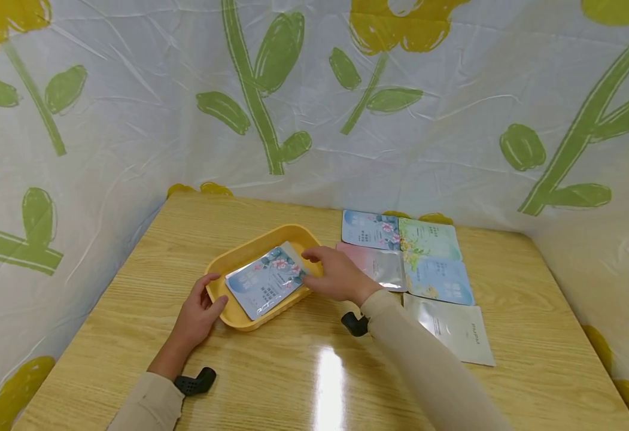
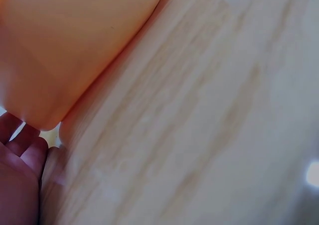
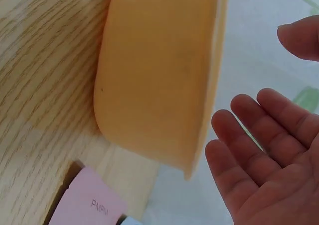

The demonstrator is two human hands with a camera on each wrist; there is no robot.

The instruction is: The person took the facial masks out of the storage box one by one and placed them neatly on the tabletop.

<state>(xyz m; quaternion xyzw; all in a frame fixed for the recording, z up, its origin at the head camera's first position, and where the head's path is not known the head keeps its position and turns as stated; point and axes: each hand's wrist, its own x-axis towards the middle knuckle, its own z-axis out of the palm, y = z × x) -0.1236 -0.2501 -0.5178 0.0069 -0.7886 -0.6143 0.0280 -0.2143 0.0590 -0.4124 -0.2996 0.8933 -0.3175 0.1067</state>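
Observation:
A yellow plastic basin (image 1: pixel 249 326) sits on the table, left of the middle in the head view. Inside it lies a blue floral face mask packet (image 1: pixel 266 281), overlapping a paler packet whose edge shows beside it. My left hand (image 1: pixel 198 314) holds the basin's left end, thumb and forefinger at the rim; in the left wrist view its fingers (image 2: pixel 35 150) lie against the basin's corner. Over the basin's right end hovers my right hand (image 1: pixel 338 275). The right wrist view shows its fingers (image 3: pixel 232 172) spread slightly with nothing between them and the thumb.
Right of the basin, several more face mask packets lie in two columns: blue floral (image 1: pixel 368 227), green (image 1: pixel 432 236), pink and silver (image 1: pixel 379 266), light blue (image 1: pixel 438 281) and cream (image 1: pixel 449 329). A flower-printed cloth (image 1: pixel 158 120) hangs behind the wooden table (image 1: pixel 271 377).

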